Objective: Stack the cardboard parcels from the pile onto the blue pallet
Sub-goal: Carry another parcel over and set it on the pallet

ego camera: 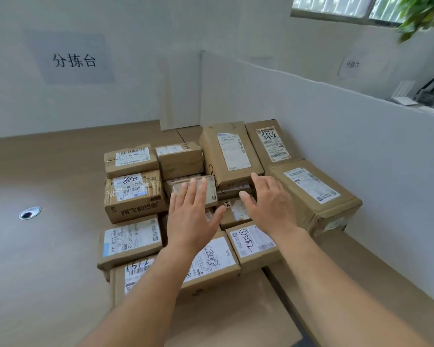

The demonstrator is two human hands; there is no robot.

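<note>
Cardboard parcels (226,196) piled on a tan table (48,196), against a white partition (336,126). Left hand (193,219) and right hand (271,204) both flat and spread wide, palms down, gripping nothing, hovering over the pile's middle. Just under the left fingertips (202,182): small parcel (193,190), long axis left to right. Beyond the right fingertips (254,176): tall parcel (232,152), long axis pointing away toward the far wall, label facing up. Outboard of the right hand: large parcel (313,194), long axis running from the far left to the near right. Left of the left fingers: taped box (134,196). Below both wrists: labelled parcels, one marked 1512 (138,269). Contact between fingers and cardboard not discernible.
</note>
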